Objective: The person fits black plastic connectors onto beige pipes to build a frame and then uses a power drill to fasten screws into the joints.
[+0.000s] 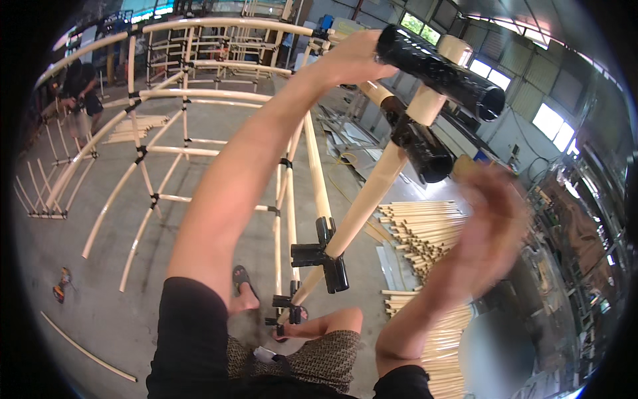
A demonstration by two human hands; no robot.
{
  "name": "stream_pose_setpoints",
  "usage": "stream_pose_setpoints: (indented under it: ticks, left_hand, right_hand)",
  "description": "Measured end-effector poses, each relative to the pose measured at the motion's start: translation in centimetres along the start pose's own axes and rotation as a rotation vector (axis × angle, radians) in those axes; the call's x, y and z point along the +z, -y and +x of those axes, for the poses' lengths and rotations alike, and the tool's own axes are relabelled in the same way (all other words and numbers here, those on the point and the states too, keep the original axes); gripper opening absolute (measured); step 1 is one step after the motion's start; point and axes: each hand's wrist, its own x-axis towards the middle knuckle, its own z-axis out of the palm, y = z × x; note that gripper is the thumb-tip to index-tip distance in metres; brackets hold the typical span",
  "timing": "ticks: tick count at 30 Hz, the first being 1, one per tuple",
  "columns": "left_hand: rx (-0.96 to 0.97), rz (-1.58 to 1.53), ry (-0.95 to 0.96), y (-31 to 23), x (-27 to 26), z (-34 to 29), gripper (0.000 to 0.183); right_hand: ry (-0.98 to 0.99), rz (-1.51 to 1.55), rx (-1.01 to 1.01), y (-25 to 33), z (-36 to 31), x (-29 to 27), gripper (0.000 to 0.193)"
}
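Note:
A tall cream tube post (369,193) rises in front of me, with black pipe joints along it. At its top sits a black pipe joint (445,70) with a wide open end facing right. My left hand (359,58) is closed at the left end of this joint, its fingertips hidden behind it. Just below, a second black pipe joint (423,149) joins the post and points toward my right hand (490,213). That hand is smeared by motion; a tan patch at its fingers is too blurred to name. A cross-shaped black joint (323,255) is lower on the post.
A frame of cream tubes (212,95) with black joints stands at the left. Bundles of loose cream tubes (432,233) lie at the right. A power tool (63,284) and a curved tube (90,349) rest on the floor. Another person (80,100) is at the far left.

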Motion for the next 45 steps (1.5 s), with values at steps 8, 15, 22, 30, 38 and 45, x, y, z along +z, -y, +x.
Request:
stream_pose_setpoints:
  ticks: [8, 15, 22, 30, 38, 45]
  left_hand:
    - [0.158, 0.064, -0.082, 1.5, 1.3, 2.4, 0.014]
    - [0.084, 0.086, -0.170, -0.4, -0.9, 1.8, 0.012]
    - [0.017, 0.082, -0.194, -1.1, 1.2, 1.9, 0.014]
    - [-0.078, 0.129, -0.200, -0.8, 1.1, 2.4, 0.015]
    - [-0.068, 0.170, -0.107, -1.4, -1.7, -0.8, 0.040]
    - [-0.425, 0.317, -0.554, 3.1, 2.3, -19.3, 0.046]
  right_hand:
    - [0.246, -0.476, -0.386, 1.4, 11.4, 6.6, 0.038]
    - [0.232, 0.020, -0.064, 1.9, 13.4, 6.9, 0.035]
    - [0.351, -0.392, -0.146, -0.5, 16.3, 4.0, 0.037]
    - [0.462, -0.672, -0.539, -2.9, 18.6, 1.6, 0.039]
    - [0.341, -1.175, -0.852, -2.1, 15.3, -0.6, 0.036]
    - [0.121, -0.117, 0.354, 1.2, -6.3, -0.5, 0.050]
